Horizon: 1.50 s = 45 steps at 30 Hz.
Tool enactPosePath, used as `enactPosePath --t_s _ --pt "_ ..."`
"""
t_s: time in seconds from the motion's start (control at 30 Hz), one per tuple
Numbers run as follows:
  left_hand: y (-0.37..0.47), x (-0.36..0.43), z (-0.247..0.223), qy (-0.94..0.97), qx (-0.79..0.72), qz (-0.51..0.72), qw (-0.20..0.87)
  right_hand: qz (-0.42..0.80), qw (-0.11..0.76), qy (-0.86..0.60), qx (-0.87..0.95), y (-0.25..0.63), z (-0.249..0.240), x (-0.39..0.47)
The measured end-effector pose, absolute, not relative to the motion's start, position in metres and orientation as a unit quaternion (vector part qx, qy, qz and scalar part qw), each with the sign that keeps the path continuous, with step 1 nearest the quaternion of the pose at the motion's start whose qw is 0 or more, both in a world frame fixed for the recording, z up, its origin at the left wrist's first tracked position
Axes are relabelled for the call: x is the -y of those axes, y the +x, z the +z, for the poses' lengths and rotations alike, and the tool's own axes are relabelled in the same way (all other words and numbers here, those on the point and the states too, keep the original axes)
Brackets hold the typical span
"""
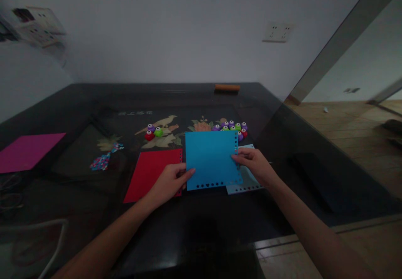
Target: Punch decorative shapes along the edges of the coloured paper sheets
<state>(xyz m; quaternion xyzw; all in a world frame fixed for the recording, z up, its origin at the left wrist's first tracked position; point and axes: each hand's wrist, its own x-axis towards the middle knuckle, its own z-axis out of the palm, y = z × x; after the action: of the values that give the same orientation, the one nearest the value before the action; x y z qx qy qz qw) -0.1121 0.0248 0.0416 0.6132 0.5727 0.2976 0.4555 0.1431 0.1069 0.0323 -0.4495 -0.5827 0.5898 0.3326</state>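
Observation:
A sheet of blue paper [211,157] is held up in front of me, with small shapes punched along its right and bottom edges. My left hand [172,180] pinches its left edge, thumb on the front. On the opposite side my right hand [251,161] grips the punched right edge. Red paper [149,172], punched down its right side, lies on the table partly behind my left hand. Pale blue paper [248,180] with holes along its lower edge lies partly hidden behind the blue sheet and my right hand.
Behind the sheets stand several round, colourful craft punches [231,125], with a smaller group [153,131] to the left. Small paper cut-outs [101,161] lie in a pile near magenta paper [29,151]. An orange-brown bar [227,87] sits at the dark table's [176,224] back edge.

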Motion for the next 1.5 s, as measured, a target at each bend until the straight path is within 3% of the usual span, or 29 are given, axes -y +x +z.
enactPosePath --t_s 0.67,1.1,1.5 --pt "-0.109 -0.024 0.04 0.617 -0.584 0.305 0.431 0.536 0.386 -0.446 0.604 0.148 0.036 -0.109" --pt "-0.105 -0.02 0.039 0.626 -0.583 0.307 0.417 0.614 0.375 -0.422 0.551 0.148 0.034 -0.109" --pt "-0.103 -0.017 0.033 0.692 -0.561 0.287 0.351 0.593 0.394 -0.462 0.528 0.157 0.029 -0.116"
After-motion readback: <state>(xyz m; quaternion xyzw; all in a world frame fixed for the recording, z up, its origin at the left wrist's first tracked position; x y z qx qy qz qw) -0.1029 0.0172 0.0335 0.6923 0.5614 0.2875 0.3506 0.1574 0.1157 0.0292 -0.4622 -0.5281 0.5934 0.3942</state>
